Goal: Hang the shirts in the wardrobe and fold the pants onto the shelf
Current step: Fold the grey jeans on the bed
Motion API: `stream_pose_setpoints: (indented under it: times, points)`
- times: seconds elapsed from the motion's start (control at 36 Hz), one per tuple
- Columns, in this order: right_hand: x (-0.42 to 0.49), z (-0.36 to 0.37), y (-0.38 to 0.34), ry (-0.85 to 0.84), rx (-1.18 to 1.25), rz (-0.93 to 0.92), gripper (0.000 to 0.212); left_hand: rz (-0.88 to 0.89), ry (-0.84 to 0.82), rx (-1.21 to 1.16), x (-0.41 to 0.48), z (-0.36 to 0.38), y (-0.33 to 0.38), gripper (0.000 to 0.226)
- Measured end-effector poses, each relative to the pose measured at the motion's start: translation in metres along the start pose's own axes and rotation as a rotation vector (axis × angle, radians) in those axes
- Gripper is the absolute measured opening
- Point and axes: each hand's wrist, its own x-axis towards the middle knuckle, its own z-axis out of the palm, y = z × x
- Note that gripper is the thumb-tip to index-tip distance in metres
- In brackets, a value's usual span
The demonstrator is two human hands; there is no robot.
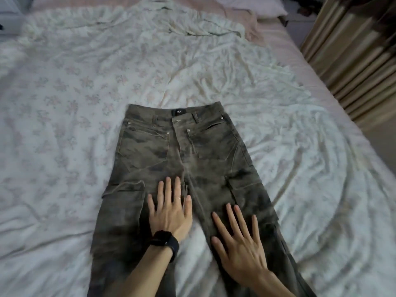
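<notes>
A pair of olive camouflage cargo pants [182, 151] lies flat and face up on the bed, waistband away from me, legs running toward me and out of the frame's bottom edge. My left hand [171, 209], with a black watch on the wrist, presses flat on the left leg just below the crotch, fingers straight. On the right leg lies my right hand [240, 239], palm down with fingers spread. Neither hand grips the cloth.
The bed has a crumpled white floral sheet [75, 93] spread all around the pants. A pink pillow [267, 7] lies at the far end. Beige pleated curtains [353, 50] hang along the bed's right side.
</notes>
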Motion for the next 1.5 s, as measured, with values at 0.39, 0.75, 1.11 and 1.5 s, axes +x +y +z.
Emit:
stream_pose_setpoints:
  times: [0.39, 0.75, 1.11, 1.5]
  points:
    - [-0.253, -0.003, 0.046, -0.056, 0.082, 0.045, 0.062, -0.161, -0.183, -0.061, -0.305, 0.050, 0.017, 0.068]
    - [-0.331, 0.005, 0.144, -0.232, 0.747, 0.599, 0.038, -0.485, -0.140, -0.397, -0.435, 0.067, 0.132, 0.048]
    - [-0.391, 0.016, 0.189, -0.395, 0.869, 0.474, 0.020, -0.360, -0.018, -0.257, -0.476, 0.062, 0.133, 0.045]
    - [-0.396, -0.024, 0.201, -0.745, 1.395, 0.621, 0.018, -0.220, -0.476, -0.613, -0.556, 0.111, 0.240, 0.052]
